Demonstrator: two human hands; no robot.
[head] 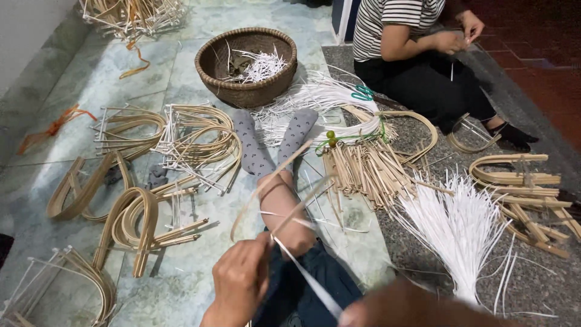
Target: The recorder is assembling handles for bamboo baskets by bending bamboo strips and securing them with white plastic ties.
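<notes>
The left hand (239, 281) pinched a bent tan bamboo strip (269, 181) and a flat white plastic strand (305, 275) — its other end closed in the blurred right hand (387, 309). Many finished bamboo loops (130, 221) lay on the tiled floor (200, 284); a white strand bundle (457, 227) remained.

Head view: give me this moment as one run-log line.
left hand: grips bent bamboo strip | right hand: pulls white strip taut | basket: beyond feet | second person: seated opposite

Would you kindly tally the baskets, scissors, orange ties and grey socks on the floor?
Basket: 1
Scissors: 1
Orange ties: 2
Grey socks: 2
Total: 6
</notes>
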